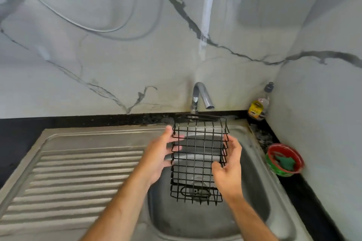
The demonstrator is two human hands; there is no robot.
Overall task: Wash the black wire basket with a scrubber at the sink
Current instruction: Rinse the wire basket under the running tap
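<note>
Both hands have a grip on the black wire basket [198, 159] above the sink [252, 197]: left hand [159, 159] grasps its left side, fingers through the wires, right hand [228, 166] clasps its right side. Far behind stands the tap [201, 95]; a red bowl [285, 159] with a green scrubber [285, 162] sits on the worktop [305, 188] at right

Basket [198, 158] over sink [252, 197]; drainboard [78, 172] left, tap [201, 94] behind.
</note>
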